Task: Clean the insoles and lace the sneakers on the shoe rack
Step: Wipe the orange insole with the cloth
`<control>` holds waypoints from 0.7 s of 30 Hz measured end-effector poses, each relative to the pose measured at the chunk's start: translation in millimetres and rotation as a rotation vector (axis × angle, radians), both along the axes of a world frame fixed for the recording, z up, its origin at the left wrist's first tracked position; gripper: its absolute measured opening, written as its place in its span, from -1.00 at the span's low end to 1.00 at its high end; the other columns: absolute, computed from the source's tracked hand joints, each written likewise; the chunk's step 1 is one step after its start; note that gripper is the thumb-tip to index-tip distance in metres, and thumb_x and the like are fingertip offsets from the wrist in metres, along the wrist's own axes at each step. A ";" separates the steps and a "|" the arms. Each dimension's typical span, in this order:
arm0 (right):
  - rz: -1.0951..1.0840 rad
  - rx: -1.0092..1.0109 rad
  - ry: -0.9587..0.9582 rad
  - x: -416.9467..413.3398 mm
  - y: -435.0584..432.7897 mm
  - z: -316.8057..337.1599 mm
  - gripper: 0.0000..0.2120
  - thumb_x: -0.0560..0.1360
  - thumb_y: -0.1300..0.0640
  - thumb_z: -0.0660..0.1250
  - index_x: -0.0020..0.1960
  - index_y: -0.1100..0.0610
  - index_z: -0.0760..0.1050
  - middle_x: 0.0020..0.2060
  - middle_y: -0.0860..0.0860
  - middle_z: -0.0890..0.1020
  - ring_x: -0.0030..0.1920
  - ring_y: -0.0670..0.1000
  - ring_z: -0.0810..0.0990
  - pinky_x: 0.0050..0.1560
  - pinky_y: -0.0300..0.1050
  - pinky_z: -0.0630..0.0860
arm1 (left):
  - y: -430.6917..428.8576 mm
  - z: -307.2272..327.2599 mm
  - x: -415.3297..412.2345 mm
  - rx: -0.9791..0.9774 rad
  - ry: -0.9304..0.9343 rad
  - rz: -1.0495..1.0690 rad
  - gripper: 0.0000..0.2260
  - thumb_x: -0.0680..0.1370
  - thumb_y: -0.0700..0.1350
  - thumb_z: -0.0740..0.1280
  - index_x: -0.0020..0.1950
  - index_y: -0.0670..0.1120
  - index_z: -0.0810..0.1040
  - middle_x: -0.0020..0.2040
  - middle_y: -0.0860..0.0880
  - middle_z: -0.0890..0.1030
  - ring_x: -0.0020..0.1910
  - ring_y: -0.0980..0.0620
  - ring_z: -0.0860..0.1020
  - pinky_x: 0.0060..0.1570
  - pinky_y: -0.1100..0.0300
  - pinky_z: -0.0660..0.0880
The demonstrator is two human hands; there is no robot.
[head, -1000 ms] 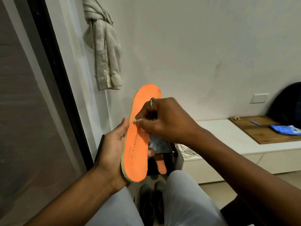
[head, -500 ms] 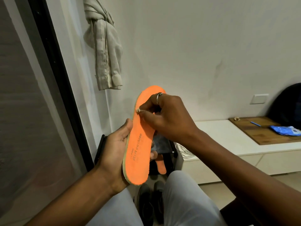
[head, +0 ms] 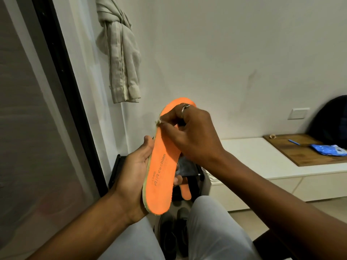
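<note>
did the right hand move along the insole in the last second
Yes: the right hand, pinching a pale wad, slid up the insole toward its toe end, nearer the level of the wall socket, which stayed put.

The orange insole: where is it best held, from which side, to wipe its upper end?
Probably the lower half of the orange insole, from its left edge, like the left hand: long, flat, upright, its upper end is free for the right hand and wipe.
</note>
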State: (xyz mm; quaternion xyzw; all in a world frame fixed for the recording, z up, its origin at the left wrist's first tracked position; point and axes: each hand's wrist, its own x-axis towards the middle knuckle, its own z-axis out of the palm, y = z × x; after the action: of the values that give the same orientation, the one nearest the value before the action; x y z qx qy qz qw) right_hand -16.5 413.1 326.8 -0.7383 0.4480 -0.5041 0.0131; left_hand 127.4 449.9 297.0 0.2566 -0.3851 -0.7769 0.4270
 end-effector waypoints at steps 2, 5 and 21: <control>0.177 0.183 0.010 3.1 8.4 4.4 -0.93 0.48 0.27 0.47 -0.07 0.14 0.69 -0.24 -0.05 0.69 -0.23 -0.12 0.64 -0.22 -0.28 0.53 | -1.9 0.7 0.0 -0.003 0.016 0.019 -0.48 0.66 0.22 0.06 -0.07 -0.04 0.72 -0.17 -0.13 0.55 -0.27 -0.06 0.45 -0.27 0.08 0.35; 0.333 0.422 -0.039 -3.4 12.3 15.4 -0.91 0.50 0.29 0.46 -0.12 0.12 0.66 -0.32 0.01 0.69 -0.30 -0.06 0.65 -0.28 -0.16 0.55 | -2.9 -1.1 -1.3 -0.017 0.036 0.017 -0.48 0.66 0.22 0.05 -0.09 0.02 0.73 -0.17 -0.11 0.54 -0.26 -0.06 0.42 -0.27 0.08 0.34; 0.175 0.332 0.005 3.8 13.5 10.5 -0.93 0.52 0.20 0.46 -0.03 0.10 0.71 -0.27 -0.06 0.71 -0.24 -0.15 0.67 -0.11 -0.21 0.60 | -12.8 0.5 7.7 -0.087 0.099 0.021 -0.51 0.67 0.21 0.05 0.23 -0.09 0.59 -0.10 -0.13 0.65 -0.17 -0.10 0.63 -0.20 -0.02 0.58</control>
State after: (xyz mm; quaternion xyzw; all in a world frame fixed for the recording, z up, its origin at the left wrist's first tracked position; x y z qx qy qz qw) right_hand -12.7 426.5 337.4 -0.7634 0.4590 -0.4183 0.1776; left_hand 135.0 437.2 297.5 0.2031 -0.3942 -0.7665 0.4646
